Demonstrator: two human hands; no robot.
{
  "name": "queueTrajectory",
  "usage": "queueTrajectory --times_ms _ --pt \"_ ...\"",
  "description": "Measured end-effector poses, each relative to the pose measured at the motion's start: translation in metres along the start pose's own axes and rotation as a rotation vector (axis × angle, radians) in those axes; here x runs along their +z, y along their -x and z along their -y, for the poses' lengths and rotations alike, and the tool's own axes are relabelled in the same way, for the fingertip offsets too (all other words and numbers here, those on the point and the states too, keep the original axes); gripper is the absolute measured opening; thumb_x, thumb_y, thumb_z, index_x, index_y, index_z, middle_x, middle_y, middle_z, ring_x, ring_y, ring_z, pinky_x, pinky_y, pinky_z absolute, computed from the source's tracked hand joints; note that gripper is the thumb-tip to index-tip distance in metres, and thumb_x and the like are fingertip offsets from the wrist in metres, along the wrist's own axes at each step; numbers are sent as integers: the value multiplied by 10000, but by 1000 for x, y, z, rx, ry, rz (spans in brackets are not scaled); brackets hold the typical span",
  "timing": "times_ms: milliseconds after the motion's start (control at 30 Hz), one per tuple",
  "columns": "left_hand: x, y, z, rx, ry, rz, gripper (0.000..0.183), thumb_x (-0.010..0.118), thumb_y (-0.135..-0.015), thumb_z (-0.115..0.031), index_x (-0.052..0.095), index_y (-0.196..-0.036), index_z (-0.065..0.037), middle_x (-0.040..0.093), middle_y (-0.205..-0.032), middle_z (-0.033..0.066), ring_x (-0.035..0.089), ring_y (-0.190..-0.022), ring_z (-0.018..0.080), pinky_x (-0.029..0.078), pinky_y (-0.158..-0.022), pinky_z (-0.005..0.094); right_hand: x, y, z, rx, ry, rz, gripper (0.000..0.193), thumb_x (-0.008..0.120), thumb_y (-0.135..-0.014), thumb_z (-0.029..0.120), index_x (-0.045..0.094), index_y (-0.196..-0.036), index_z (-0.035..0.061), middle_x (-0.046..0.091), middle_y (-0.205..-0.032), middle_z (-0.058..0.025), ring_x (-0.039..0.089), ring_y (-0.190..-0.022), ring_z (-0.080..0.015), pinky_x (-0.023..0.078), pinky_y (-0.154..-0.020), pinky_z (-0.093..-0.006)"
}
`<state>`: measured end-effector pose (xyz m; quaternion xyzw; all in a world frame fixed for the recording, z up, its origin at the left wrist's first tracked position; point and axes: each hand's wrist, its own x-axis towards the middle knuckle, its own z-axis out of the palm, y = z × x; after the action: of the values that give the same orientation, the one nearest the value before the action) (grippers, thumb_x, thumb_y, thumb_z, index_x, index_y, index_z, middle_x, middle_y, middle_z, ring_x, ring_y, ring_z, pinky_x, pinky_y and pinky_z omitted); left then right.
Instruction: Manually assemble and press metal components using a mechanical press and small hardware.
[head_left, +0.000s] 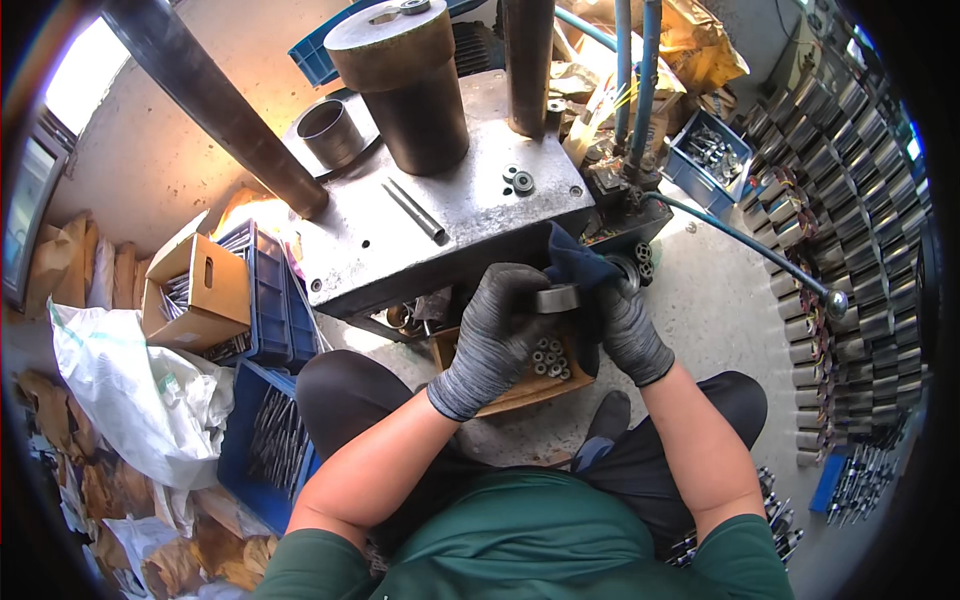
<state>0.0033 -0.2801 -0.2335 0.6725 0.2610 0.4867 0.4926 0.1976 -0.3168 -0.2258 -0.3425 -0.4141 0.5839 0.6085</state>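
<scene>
Both my hands wear grey knit gloves with darker palms and are raised in front of the press's steel table (470, 195). My left hand (495, 345) is closed on a short metal ring (557, 298). Close by on the right, my right hand (635, 335) grips a dark blue cloth (578, 262), whose folded end sticks up above the ring. A round metal part (625, 268) shows right at the right fingertips; whether it is held I cannot tell. Below the hands, a cardboard box (525, 395) contains several small ring-shaped parts (551, 358).
A thick steel cylinder (410, 110), a wide collar (331, 133), two thin rods (413, 210) and a small bearing (522, 182) are on the table. A ball-ended lever (750, 248) juts out at right. Stacked metal tubes (850, 200) line the right; blue crates (262, 440) stand left.
</scene>
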Motion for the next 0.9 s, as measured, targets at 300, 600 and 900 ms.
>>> queueTrajectory --times_ms 300,600,900 --pt "6 -8 -1 191 -624 -54 429 853 -756 -14 672 -1140 -74 608 -1156 138 654 -1003 305 570 -846 387 3 2 -20 -183 386 55 648 724 -1003 323 472 -1536 54 499 -1584 -110 518 -1403 -215 421 -1175 -393" --pt "12 -3 4 -5 -533 -45 392 828 -766 11 673 -1121 -53 593 -1099 126 666 -944 276 569 -828 371 0 12 -14 278 -127 44 656 790 -944 435 582 -1454 80 647 -1390 -52 634 -1212 -159 523 -1053 -347" --pt "14 0 -3 -23 -424 -25 383 792 -764 -6 655 -1120 -34 599 -1059 158 654 -984 358 561 -888 409 6 17 -33 -19 -78 -47 580 731 -988 471 618 -1399 77 664 -1326 -46 640 -1160 -134 537 -1008 -335"
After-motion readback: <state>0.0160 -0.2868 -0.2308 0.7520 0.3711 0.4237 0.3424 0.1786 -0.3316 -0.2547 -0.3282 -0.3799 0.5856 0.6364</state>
